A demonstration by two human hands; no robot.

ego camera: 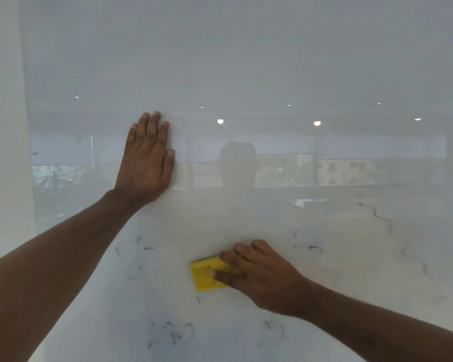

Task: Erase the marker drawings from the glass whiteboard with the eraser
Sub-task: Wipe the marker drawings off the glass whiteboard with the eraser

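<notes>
The glass whiteboard fills the head view. My right hand presses a yellow eraser flat against the lower middle of the glass. My left hand lies flat on the board higher up and to the left, fingers spread, holding nothing. Faint black marker strokes remain left of the eraser. More smudged scribbles sit below it. A wavy line runs down the right side, and small marks lie just right of my right hand.
The board's left edge meets a pale wall strip. The glass reflects ceiling lights, windows and a person's outline.
</notes>
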